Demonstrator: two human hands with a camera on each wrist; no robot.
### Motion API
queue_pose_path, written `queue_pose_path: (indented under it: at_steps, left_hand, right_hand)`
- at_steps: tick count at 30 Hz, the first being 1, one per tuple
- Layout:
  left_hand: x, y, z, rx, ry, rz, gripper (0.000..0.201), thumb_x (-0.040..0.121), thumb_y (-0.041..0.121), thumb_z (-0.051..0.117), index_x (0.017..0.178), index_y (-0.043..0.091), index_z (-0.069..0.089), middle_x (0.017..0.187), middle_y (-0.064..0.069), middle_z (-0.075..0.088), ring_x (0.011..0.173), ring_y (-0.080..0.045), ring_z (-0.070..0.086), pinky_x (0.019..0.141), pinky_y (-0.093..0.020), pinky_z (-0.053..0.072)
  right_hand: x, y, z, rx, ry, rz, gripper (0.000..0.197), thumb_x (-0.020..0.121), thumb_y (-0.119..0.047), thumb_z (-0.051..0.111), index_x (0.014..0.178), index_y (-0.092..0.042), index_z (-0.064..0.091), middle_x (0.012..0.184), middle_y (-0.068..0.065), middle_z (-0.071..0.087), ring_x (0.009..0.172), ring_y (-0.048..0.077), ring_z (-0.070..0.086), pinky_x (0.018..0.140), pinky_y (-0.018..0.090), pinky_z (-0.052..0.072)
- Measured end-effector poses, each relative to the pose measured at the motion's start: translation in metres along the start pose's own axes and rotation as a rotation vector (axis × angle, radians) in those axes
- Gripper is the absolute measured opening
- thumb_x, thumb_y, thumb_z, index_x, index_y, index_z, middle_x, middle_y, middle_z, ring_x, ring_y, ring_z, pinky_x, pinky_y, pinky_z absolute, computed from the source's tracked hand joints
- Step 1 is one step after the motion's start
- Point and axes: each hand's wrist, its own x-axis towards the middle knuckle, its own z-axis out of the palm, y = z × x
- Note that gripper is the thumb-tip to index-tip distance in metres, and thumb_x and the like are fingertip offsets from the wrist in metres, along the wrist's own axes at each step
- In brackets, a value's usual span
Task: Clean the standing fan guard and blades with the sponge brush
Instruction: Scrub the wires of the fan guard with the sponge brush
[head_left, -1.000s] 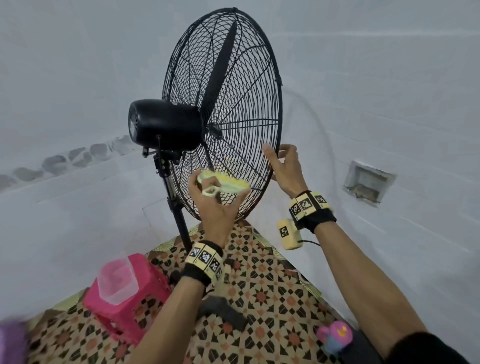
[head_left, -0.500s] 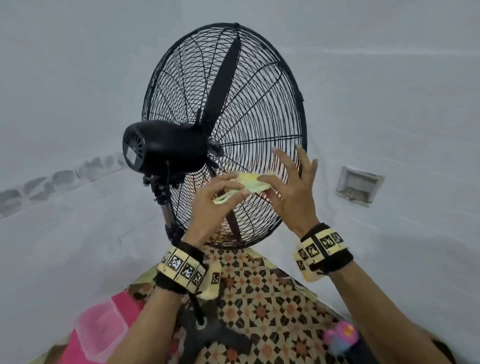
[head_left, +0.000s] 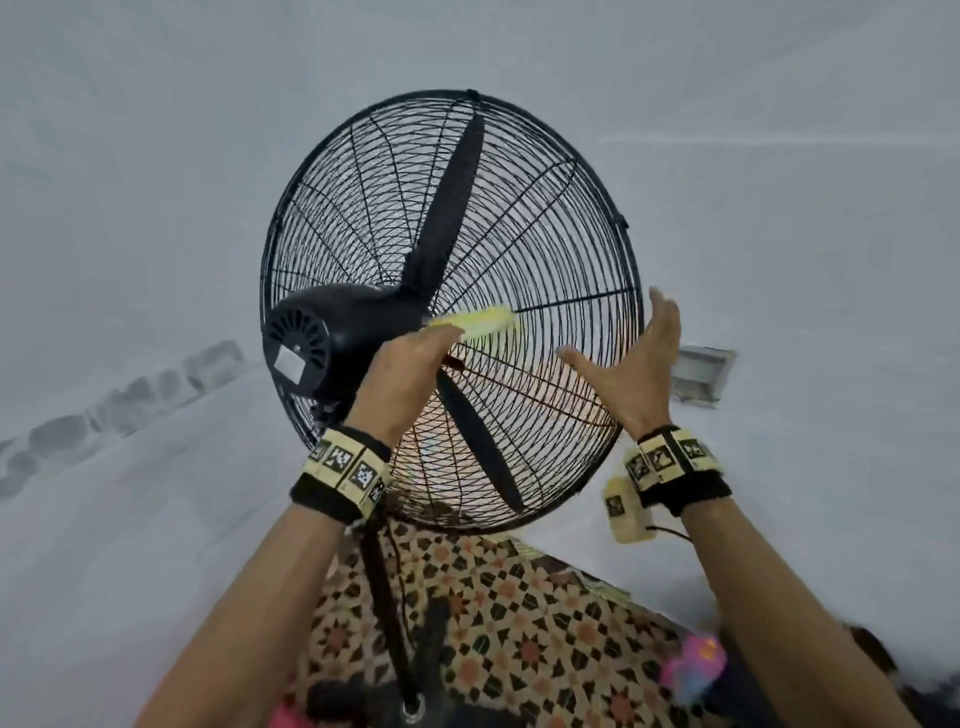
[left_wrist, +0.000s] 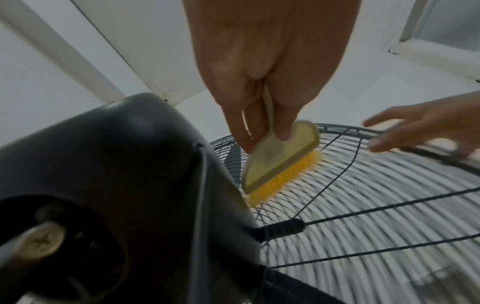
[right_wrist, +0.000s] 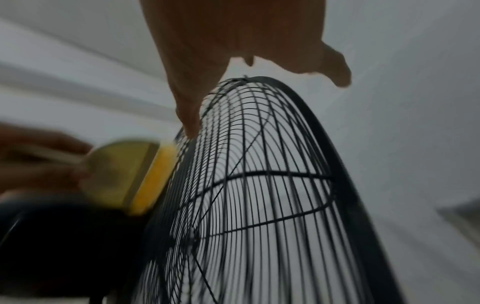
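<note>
Pressing sponge brush (left_wrist: 281, 158) bristles on fan guard (head_left: 545, 249), left hand (head_left: 405, 379) gripping it, right hand (head_left: 636, 374) released beside rim

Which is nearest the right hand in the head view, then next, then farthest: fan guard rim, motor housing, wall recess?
1. Fan guard rim: at the right hand's fingers, on its left.
2. Wall recess: just right of the hand, on the wall behind.
3. Motor housing: far left, beyond the left hand.
</note>
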Motion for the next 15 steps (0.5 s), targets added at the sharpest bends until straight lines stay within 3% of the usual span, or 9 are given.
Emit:
queue_pose_path:
  at_steps: [2,3,5,7,9,10,12,15]
  left_hand:
    - [0.007,-0.007,0.002,0.029,-0.055,-0.004,0.041,0.094,-0.009,0.067,0.131,0.008,0.07,0.118,-0.02,0.075,0.096,-0.033,0.077,0.087,-0.047,0.064]
    - [0.006,-0.009,0.005,0.027,-0.102,-0.001,0.04,0.097,-0.006,0.065,0.133,0.011,0.069,0.115,-0.019,0.076,0.093,-0.032,0.077,0.085,-0.046,0.064]
    - [-0.003,-0.01,0.008,0.021,-0.235,0.005,0.037,0.102,0.004,0.063,0.135,0.019,0.069,0.105,-0.016,0.077,0.084,-0.029,0.074,0.081,-0.042,0.064]
    - [-0.012,-0.014,0.004,0.019,-0.332,0.003,0.036,0.104,0.011,0.062,0.136,0.025,0.068,0.099,-0.015,0.076,0.074,-0.027,0.068,0.071,-0.04,0.061]
    - [-0.007,-0.018,-0.004,0.016,-0.25,0.013,0.041,0.101,0.006,0.064,0.137,0.024,0.069,0.097,-0.014,0.076,0.065,-0.022,0.062,0.061,-0.035,0.057]
    - [-0.001,-0.02,-0.007,0.011,-0.169,0.031,0.046,0.098,0.0,0.066,0.137,0.023,0.069,0.099,-0.014,0.077,0.065,-0.022,0.064,0.063,-0.034,0.059]
    - [0.013,-0.022,-0.009,0.062,-0.095,0.043,0.055,0.094,-0.008,0.064,0.141,0.023,0.065,0.109,-0.014,0.077,0.078,-0.026,0.073,0.078,-0.04,0.065]
    - [0.011,-0.016,-0.002,0.128,-0.281,0.017,0.062,0.099,-0.006,0.055,0.147,0.033,0.058,0.115,-0.016,0.074,0.092,-0.03,0.073,0.092,-0.044,0.062]
  right_hand:
    - [0.004,0.007,-0.002,0.17,-0.124,0.147,0.121,0.06,-0.074,0.084,0.153,-0.034,0.017,0.143,-0.008,0.043,0.134,0.025,0.047,0.107,0.028,0.031]
    - [0.004,0.012,-0.003,0.195,-0.157,0.164,0.118,0.06,-0.073,0.085,0.151,-0.033,0.021,0.129,-0.015,0.048,0.121,0.019,0.053,0.1,0.022,0.035]
    - [0.006,0.019,-0.004,0.194,-0.159,0.158,0.113,0.061,-0.069,0.087,0.148,-0.029,0.026,0.119,-0.018,0.053,0.111,0.013,0.053,0.095,0.023,0.037]
    - [0.007,0.021,-0.004,0.208,-0.157,0.166,0.113,0.063,-0.066,0.087,0.149,-0.028,0.026,0.122,-0.012,0.055,0.112,0.015,0.053,0.095,0.027,0.039]
    - [0.007,0.018,-0.003,0.226,-0.159,0.161,0.112,0.063,-0.065,0.088,0.149,-0.028,0.026,0.124,-0.01,0.054,0.114,0.015,0.053,0.095,0.029,0.039]
    - [0.006,0.017,-0.002,0.233,-0.163,0.154,0.111,0.064,-0.065,0.088,0.149,-0.029,0.026,0.125,-0.01,0.055,0.115,0.015,0.053,0.095,0.029,0.039]
    - [0.004,0.014,-0.001,0.243,-0.166,0.148,0.109,0.065,-0.064,0.088,0.148,-0.03,0.026,0.127,-0.01,0.056,0.116,0.014,0.054,0.094,0.029,0.04]
    - [0.003,0.016,-0.002,0.243,-0.149,0.148,0.108,0.067,-0.061,0.088,0.149,-0.029,0.026,0.125,-0.011,0.054,0.116,0.014,0.053,0.094,0.029,0.04]
